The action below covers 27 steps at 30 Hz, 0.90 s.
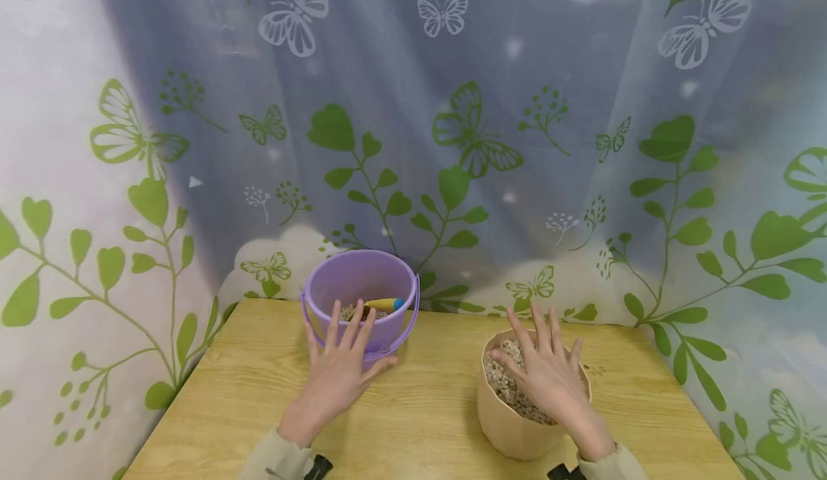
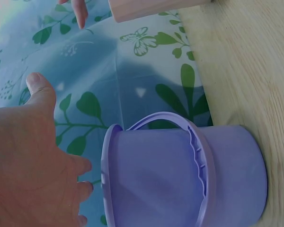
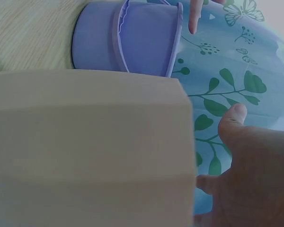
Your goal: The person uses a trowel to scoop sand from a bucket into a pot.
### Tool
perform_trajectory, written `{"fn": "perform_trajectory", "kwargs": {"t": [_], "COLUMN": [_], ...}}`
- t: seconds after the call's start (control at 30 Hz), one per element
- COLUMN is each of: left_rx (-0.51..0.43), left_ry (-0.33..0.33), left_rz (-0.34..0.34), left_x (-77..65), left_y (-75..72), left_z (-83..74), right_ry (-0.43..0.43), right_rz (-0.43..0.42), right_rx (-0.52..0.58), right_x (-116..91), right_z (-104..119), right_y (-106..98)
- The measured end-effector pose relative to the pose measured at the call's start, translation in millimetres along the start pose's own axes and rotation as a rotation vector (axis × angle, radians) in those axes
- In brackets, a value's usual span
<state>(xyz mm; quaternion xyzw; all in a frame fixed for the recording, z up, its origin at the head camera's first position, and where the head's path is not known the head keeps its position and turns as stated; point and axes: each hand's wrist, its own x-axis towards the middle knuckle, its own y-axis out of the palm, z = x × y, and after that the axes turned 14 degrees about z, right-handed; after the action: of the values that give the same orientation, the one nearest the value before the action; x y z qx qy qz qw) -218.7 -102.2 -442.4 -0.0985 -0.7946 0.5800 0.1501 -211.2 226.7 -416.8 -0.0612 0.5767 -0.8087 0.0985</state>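
My left hand [image 1: 337, 374] hovers with spread fingers in front of a purple bucket [image 1: 362, 272], overlapping its near rim in the head view. Inside the bucket lie some pebbly grit and a yellow-and-blue handled tool [image 1: 384, 304], its lower part hidden. The bucket's purple handle [image 2: 206, 170] hangs down against its side. Over a beige faceted pot [image 1: 517, 433] my right hand [image 1: 549, 376] is held, fingers spread and empty. Coarse pebbly soil [image 1: 507, 379] fills that pot nearly to its rim. In the right wrist view the pot's wall [image 3: 90, 146] takes up much of the picture.
Both containers stand on a light wooden table [image 1: 426, 408], the bucket further back and left of the pot. Behind the table hangs a curtain [image 1: 400, 143] printed with leaves and butterflies. Small dark crumbs lie on the wood right of the pot.
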Motion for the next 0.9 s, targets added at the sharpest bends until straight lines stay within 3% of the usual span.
{"fn": "perform_trajectory", "kwargs": {"t": [0.33, 0.63, 0.9], "left_rx": [-0.011, -0.041, -0.037], "left_ry": [0.0, 0.041, 0.02], "left_rz": [0.012, -0.06, -0.027], "left_x": [-0.4, 0.2, -3.9], "left_y": [2.0, 2.8, -2.1], "left_z": [1.8, 7.2, 11.4], "right_ry": [0.008, -0.018, -0.009], "right_rz": [0.016, 0.012, 0.027], "right_rx": [0.005, 0.009, -0.027], "right_x": [-2.7, -0.5, 0.3], "right_z": [6.3, 13.8, 19.2], "right_y": [-2.3, -0.9, 3.8]}}
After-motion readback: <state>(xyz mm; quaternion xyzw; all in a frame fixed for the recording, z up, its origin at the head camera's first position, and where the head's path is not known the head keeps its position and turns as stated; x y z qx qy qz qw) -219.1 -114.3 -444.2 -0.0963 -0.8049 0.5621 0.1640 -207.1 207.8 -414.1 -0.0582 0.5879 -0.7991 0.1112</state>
